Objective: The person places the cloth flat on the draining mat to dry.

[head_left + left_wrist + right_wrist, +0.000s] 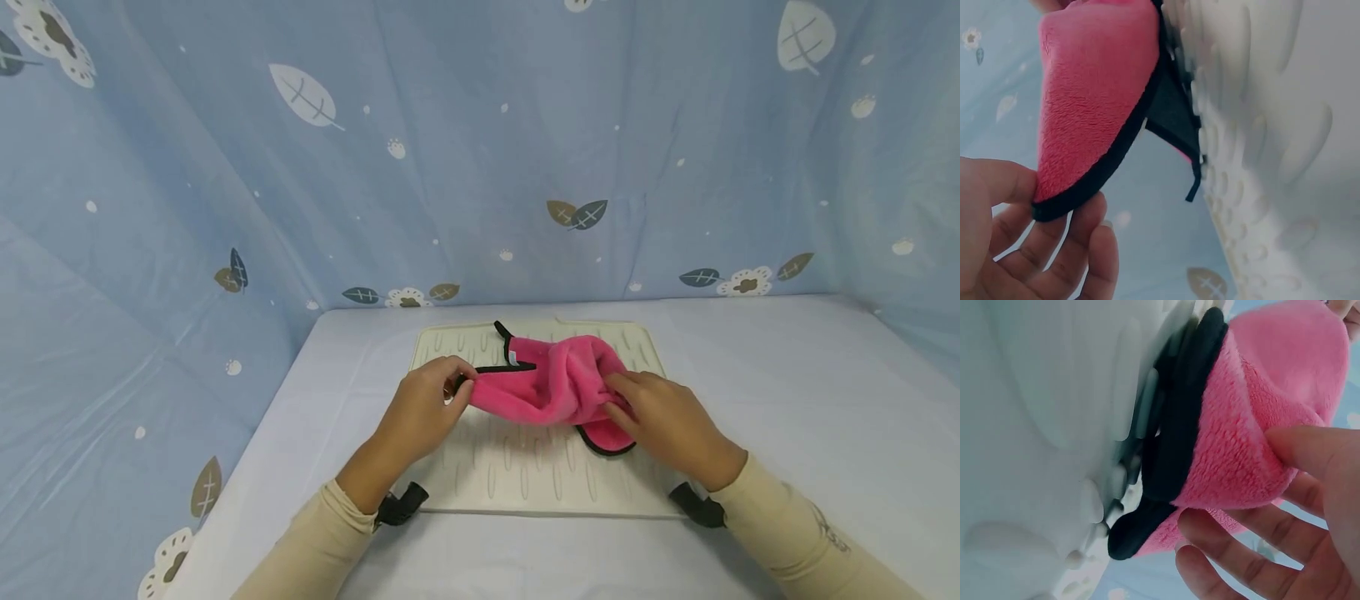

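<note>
A pink plush cloth with black edging is bunched up over a cream ribbed mat. My left hand pinches its left corner by the black edging between thumb and fingers. At the other side, my right hand grips a gathered fold of it. In the left wrist view the cloth stretches up from the left fingertips, its dark edging facing the mat. A small black loop and a pale tag show at its far edge. The right wrist view has the thumb pressing into the fluffy folds.
The mat lies on a white-covered table. Behind and to the left hangs a blue curtain printed with leaves and flowers. A black wrist strap part sits under the left wrist, another under the right.
</note>
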Motion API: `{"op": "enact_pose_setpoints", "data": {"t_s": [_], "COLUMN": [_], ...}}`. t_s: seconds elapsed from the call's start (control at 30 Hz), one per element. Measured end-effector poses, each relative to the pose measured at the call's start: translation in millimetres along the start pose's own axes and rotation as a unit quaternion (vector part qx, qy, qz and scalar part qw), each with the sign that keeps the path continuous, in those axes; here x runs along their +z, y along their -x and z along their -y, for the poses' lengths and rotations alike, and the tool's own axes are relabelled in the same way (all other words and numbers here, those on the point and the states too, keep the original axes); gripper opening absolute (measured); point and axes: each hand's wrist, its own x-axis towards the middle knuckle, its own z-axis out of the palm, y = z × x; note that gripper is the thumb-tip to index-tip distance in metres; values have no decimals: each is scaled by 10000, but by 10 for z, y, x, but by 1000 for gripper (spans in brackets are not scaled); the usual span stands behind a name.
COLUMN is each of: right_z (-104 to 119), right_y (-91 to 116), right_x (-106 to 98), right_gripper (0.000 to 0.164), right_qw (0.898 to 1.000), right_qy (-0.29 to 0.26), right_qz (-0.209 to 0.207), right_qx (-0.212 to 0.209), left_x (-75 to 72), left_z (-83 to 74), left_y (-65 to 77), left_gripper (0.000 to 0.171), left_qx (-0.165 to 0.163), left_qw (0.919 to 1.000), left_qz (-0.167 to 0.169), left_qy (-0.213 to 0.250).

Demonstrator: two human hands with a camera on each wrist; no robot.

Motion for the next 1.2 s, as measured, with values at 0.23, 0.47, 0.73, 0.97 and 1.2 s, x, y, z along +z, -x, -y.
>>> {"op": "enact_pose_setpoints", "data": {"t_s": [0.23, 0.47, 0.73, 0.97, 1.2], "right_z": [-21, -27, -40, -43, -34], "right_y": [6, -4, -10, -9, -21], "right_x": [8, 2, 18, 1, 10], "right_gripper": [28, 25, 40, 40, 37], "right_qw": [9999, 9998, 9994, 9986, 9959], "right_qy": [5, -66, -252, -422, -614], "right_qz": [-107, -130, 76, 58, 588], "right_qx": [98, 146, 205, 319, -322], "left_x": [-45, -62, -79, -91, -75], "left_z": [20, 32, 51, 90, 130], "left_y": [-16, -26, -25, -36, -51], "left_gripper": [13, 17, 19, 19, 19], "left_qx": [-224, -554, -787, -890, -1101], "left_qw": [9997, 9984, 9969, 9960, 9932], "left_qz": [-89, 48, -35, 42, 296], "left_qy": [-76, -71, 70, -52, -226]}}
